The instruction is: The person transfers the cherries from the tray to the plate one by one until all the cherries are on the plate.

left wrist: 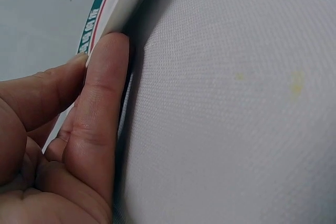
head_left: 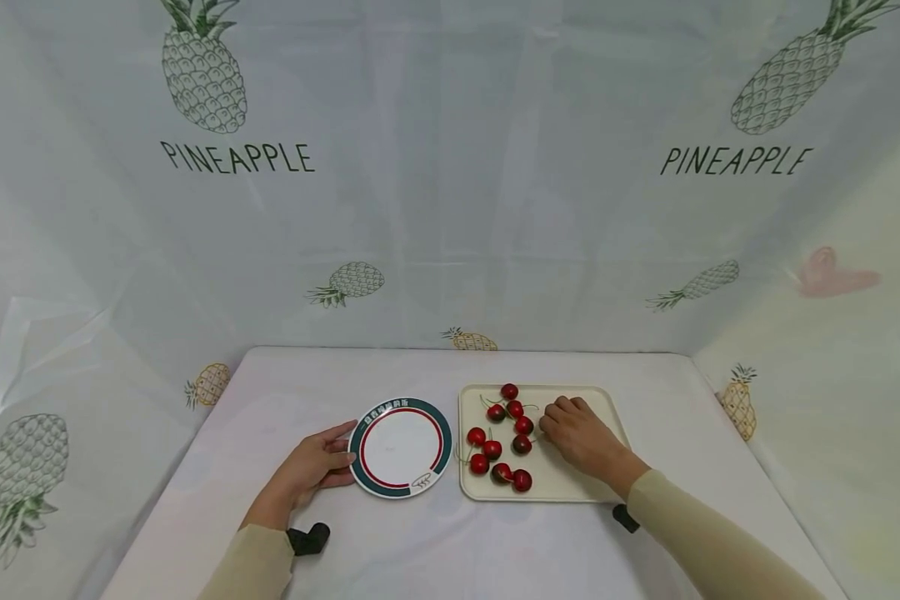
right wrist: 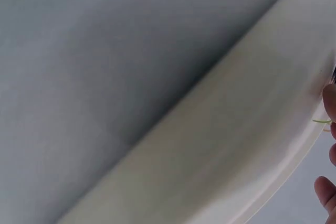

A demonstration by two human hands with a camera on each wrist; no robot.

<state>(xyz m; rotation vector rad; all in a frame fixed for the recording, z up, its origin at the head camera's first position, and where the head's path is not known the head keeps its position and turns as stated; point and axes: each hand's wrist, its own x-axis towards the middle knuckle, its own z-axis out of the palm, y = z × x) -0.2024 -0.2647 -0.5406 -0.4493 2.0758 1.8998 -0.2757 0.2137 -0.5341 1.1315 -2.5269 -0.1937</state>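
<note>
My left hand [head_left: 317,463] holds a round plate [head_left: 401,450] at its left rim, with a white centre, red ring and dark green border. In the left wrist view, the thumb and fingers [left wrist: 107,66] pinch the edge of the plate. My right hand [head_left: 587,435] is over a cream rectangular tray [head_left: 570,490], its bent fingers beside several dark red cherries with stems, the closest a cherry [head_left: 523,425]. In the right wrist view, fingertips [right wrist: 329,100] show at the right edge near a green stem [right wrist: 321,121]; I cannot tell whether they hold a cherry.
Both plate and tray are on a white-covered table [head_left: 390,542], with the tray to the right of the plate. A pale curtain [head_left: 495,208] printed with pineapples hangs behind and along the sides. More cherries [head_left: 501,473] lie at the front of the tray.
</note>
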